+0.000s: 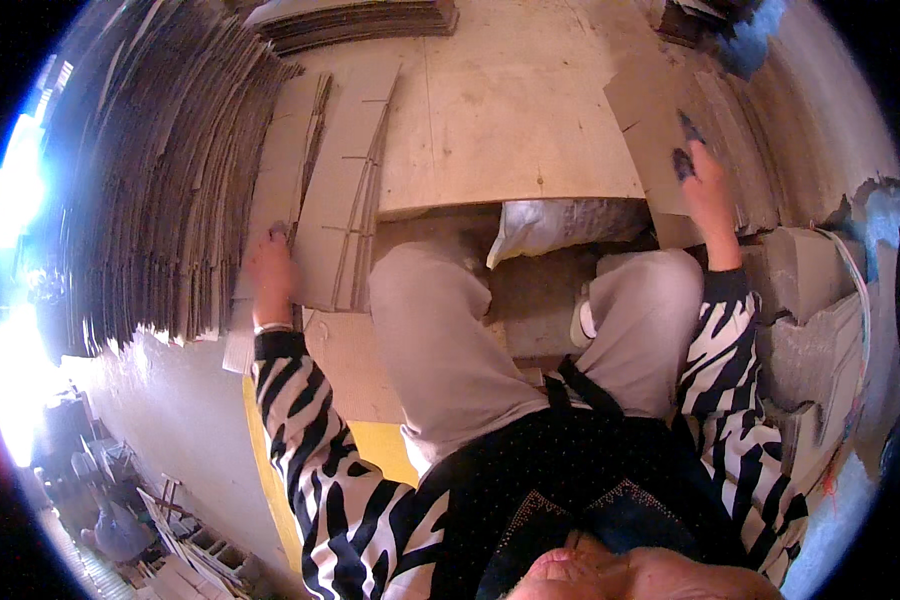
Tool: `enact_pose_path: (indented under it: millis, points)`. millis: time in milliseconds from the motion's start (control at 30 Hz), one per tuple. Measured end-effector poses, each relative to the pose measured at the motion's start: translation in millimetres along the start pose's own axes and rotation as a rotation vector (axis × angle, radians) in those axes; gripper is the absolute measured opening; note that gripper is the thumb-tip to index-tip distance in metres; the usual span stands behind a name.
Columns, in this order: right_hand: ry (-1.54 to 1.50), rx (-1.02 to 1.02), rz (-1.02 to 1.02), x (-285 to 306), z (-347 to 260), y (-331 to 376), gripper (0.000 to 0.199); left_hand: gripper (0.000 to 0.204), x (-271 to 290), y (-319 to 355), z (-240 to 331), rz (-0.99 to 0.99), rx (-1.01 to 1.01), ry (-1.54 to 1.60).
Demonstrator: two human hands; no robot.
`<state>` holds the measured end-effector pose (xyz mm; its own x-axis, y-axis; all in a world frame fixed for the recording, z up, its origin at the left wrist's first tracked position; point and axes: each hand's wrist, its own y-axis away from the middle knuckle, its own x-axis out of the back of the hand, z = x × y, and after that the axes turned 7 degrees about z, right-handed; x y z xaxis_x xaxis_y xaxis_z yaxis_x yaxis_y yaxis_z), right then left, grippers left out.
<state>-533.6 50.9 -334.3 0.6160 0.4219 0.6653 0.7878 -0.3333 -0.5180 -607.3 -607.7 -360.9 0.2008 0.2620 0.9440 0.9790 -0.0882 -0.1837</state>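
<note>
My left hand [273, 268] is at the near end of a narrow cardboard sheet [288, 150], touching it. Blur hides how its fingers are set, though one dark-covered fingertip shows. Right of it lies a small pile of slotted cardboard strips [348, 165], their slots facing right. My right hand [708, 188] is over a flat brown cardboard sheet [652, 130] on the right. Dark covers sit on its thumb and a finger, which are spread apart, with nothing seen between them.
A wooden board [510, 110] spans the middle, above my knees. Tall cardboard stacks [170, 170] line the left; another stack [355, 22] lies at the far edge. More cardboard [750, 150] leans along the right wall. A whitish sack [560, 228] lies under the board.
</note>
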Motion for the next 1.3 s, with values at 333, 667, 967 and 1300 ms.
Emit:
enact_pose_path:
  millis: [333,667,967,1300]
  points:
    - [0.385,0.126,-0.542,-105.1,-56.1,-33.5,0.033,0.042,50.6,-114.6,160.0,0.254,-0.056,0.188]
    - [0.211,0.2,-0.422,-97.6,-77.8,-58.9,0.021,0.023,-27.9,-167.4,234.4,0.34,-0.014,0.099]
    - [-0.14,0.451,-0.254,-128.7,-87.6,-25.3,0.019,0.02,-6.8,-127.2,271.6,-0.032,0.04,0.952]
    - [0.046,0.427,-0.419,-128.8,-40.0,-14.8,0.03,0.029,60.1,-83.4,346.5,-0.269,-0.007,1.345]
